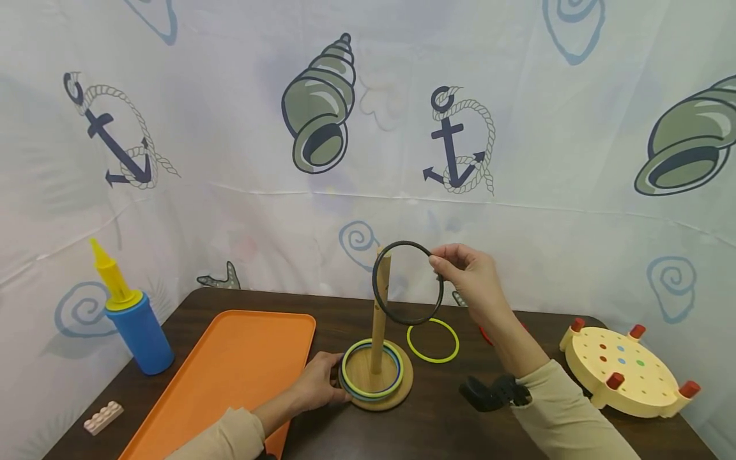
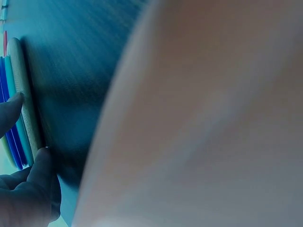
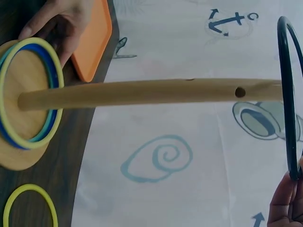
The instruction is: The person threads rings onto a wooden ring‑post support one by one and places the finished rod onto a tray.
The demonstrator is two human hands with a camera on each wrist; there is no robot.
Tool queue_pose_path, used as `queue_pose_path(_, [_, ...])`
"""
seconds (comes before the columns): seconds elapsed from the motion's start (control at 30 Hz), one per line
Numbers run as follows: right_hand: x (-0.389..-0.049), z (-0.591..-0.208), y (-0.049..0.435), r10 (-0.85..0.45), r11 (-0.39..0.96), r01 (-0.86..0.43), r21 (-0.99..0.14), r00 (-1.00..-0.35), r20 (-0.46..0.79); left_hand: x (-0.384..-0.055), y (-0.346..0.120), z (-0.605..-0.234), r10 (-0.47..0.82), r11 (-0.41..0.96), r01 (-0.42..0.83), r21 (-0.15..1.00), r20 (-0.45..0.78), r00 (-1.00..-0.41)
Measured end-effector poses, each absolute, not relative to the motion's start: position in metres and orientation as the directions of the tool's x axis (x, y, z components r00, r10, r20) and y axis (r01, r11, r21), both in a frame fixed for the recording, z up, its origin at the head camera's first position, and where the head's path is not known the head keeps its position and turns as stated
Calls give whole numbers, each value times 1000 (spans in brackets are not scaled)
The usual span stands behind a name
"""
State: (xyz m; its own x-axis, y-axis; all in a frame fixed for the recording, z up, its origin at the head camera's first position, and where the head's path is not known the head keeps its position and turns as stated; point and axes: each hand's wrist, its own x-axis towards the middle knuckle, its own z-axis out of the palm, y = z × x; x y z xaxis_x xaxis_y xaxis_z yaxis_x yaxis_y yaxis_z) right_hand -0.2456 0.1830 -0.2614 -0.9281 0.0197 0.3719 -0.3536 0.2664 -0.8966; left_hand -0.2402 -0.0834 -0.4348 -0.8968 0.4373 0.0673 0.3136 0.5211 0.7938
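Note:
A wooden ring-toss stand [image 1: 377, 319] has an upright peg on a round base [image 1: 405, 386]. Around the foot of the peg lie several rings, a yellow-green ring [image 3: 60, 78] on top of blue and teal ones. My left hand [image 1: 319, 383] holds the left edge of the base, thumb and fingers against its rim beside the rings. Up near the peg's top, my right hand [image 1: 468, 275] pinches a black ring [image 1: 404, 321] between thumb and fingertips. The ring hangs upright and overlaps the peg's upper end in the head view.
A loose yellow ring [image 1: 433, 361] lies right of the base, with a red ring [image 1: 485, 335] partly behind the right forearm. An orange tray [image 1: 253, 358], a blue pump [image 1: 140, 335] and a pink block [image 1: 103, 418] are at left. A cream pegged board [image 1: 623, 367] stands at right.

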Motion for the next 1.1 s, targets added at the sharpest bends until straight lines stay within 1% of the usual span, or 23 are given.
queue_pose_path(0.23, [-261, -260, 166, 45, 197, -368, -909, -923, 383, -239, -83, -435, 414, 537, 283, 794, 44, -909])
queue_pose_path(0.37, [-267, -266, 159, 52, 178, -349, -920, -930, 363, -238, -83, -435, 404, 542, 278, 793, 45, -914])
queue_pose_path(0.53, [-271, -278, 151, 48, 189, -310, -932, -945, 325, -238, -84, -435, 409, 547, 300, 782, 63, -910])
queue_pose_path(0.67, [-270, -293, 150, 29, 245, -285, -927, -953, 301, -239, -85, -436, 426, 545, 331, 770, 86, -901])
queue_pose_path(0.83, [-268, -325, 151, 36, 349, -233, -907, -964, 262, -242, -86, -438, 454, 525, 371, 766, 117, -883])
queue_pose_path(0.97, [-266, -354, 151, 39, 460, -190, -867, -972, 233, -243, -86, -438, 470, 511, 375, 774, 114, -875])
queue_pose_path(1.1, [-264, -379, 148, 29, 512, -157, -844, -979, 200, -243, -85, -437, 479, 505, 371, 779, 104, -872])
